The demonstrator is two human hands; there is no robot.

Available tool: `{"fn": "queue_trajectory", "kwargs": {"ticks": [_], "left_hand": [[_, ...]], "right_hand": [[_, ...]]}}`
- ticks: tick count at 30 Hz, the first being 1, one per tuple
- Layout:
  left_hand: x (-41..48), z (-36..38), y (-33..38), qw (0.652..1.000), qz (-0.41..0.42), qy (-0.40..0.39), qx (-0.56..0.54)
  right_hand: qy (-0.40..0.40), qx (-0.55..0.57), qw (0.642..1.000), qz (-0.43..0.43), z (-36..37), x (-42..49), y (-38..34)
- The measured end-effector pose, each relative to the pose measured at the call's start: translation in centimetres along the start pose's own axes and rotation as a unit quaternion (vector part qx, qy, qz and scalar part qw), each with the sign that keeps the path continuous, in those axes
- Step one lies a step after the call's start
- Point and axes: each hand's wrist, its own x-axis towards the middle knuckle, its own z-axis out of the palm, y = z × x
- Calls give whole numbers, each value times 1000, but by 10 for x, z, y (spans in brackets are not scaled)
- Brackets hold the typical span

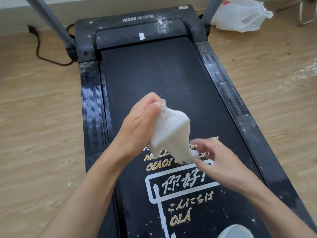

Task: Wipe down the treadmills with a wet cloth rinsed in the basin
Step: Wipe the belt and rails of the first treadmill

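The person stands over the treadmill [221, 78] with both arms out, and the white knitted cloth [169, 131] is held up in the air between the two hands, off the belt [163, 74]. The left hand [139, 124] has its fingers [151, 102] curled tight round the bunched upper end of the cloth, so the rest hangs down and to the right from that grip. The lower corner of the cloth reaches the fingers [202, 146] of the right hand [223, 164], which are bent towards it with the thumb underneath. That hand is blurred, and I cannot tell whether it pinches the corner or only touches it. Right below both sets of fingers the belt carries printed greetings in gold and white lettering. Well beyond the fingers, at the head of the machine, white powder [161, 24] lies scattered on the dark motor cover. The left side rail [91, 103], out past the left fingers, looks streaked and shiny, while the right side rail [247, 127] beyond the right fingers is dusty and speckled. Far off past the right fingers a white plastic bag [240, 16] sits on the wooden floor [34, 117], and far past the left fingers a black cable [38, 50] trails along the floor
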Motion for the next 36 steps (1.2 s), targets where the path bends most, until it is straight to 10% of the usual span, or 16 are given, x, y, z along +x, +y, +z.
{"fn": "queue_trajectory", "kwargs": {"ticks": [6,18,24,29,36], "left_hand": [[-1,-2,41,988,47,-146,-9],[-2,5,-84,963,-239,70,104],[-49,61,-101,887,-330,-127,-298],[-49,79,-88,765,-260,-63,-586],[-30,47,-87,886,-203,10,-417]], "right_hand": [[-62,177,980,-64,-8,5,-60],[-60,377,924,-6,12,11,-39],[-19,450,892,43,-1,13,-31],[-48,467,882,46,0,9,-24],[24,349,935,51,-7,9,0]]}}
